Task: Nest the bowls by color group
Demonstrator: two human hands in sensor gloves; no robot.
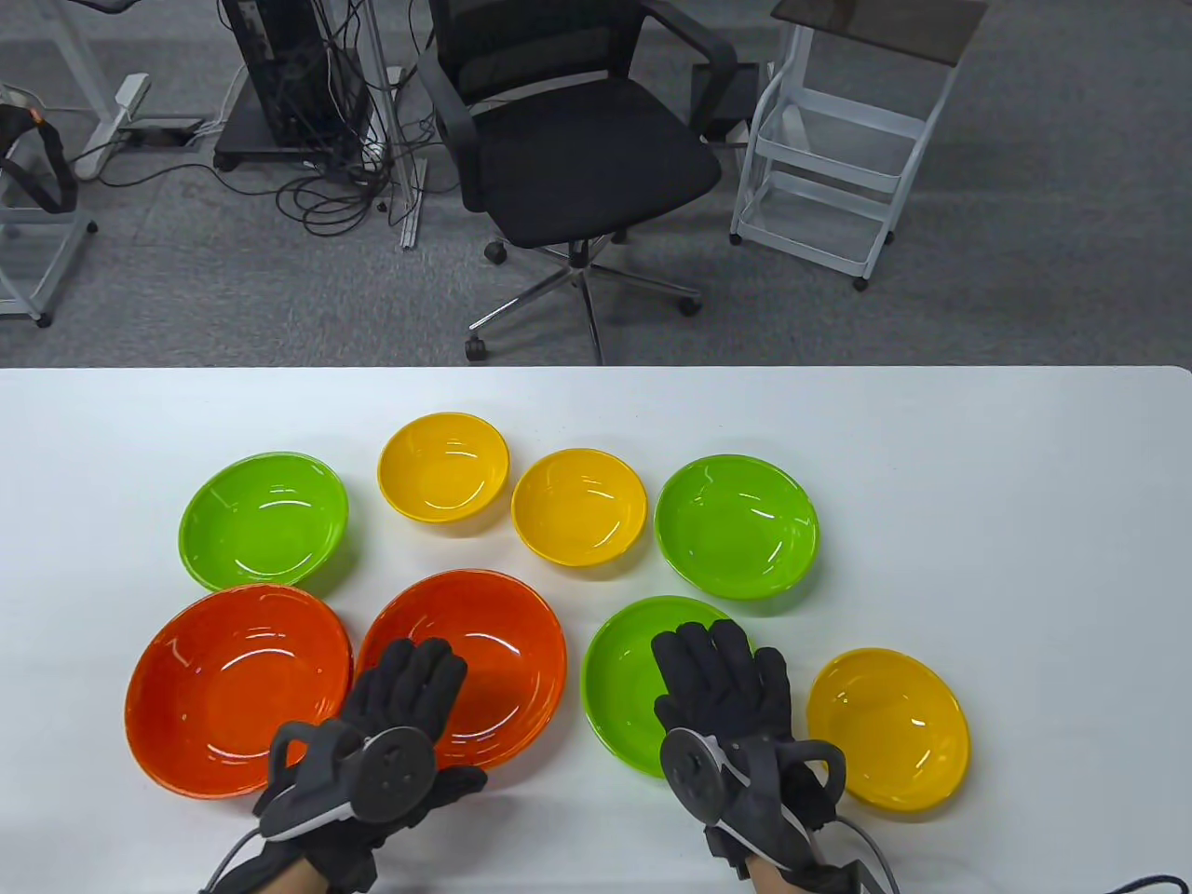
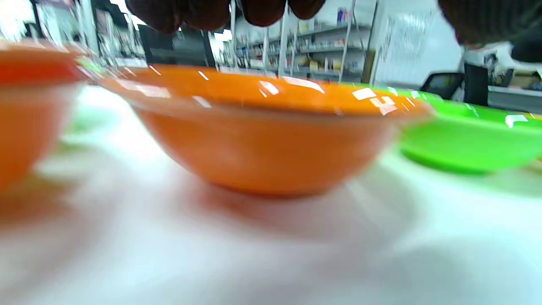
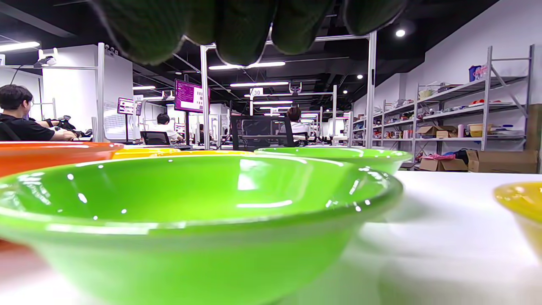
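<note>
My fingers (image 1: 424,666) are wrapped in black knitted cloth, matt and slightly rough. The round orange plastic bowl (image 1: 503,652) under them is smooth and glossy, catching white highlights; the round green plastic bowl (image 1: 619,680) and the round yellow plastic bowl (image 1: 889,726) shine the same way. The flat white table (image 1: 978,484) looks smooth with a soft sheen, faintly mirroring bowl colours.

Both hands wear black knit sensor gloves. The left hand (image 1: 396,712) carries a dark grey, disc-shaped tracker (image 1: 386,771) with a looped ring and a pale grey band. The right hand (image 1: 731,694) bears a matching tracker (image 1: 694,764) with a white stripe. A grey cable (image 1: 880,852) runs off the right wrist, and bare skin (image 1: 765,875) shows at the cuff. The fingers (image 3: 237,29) look thick and rounded in the wrist views.
</note>
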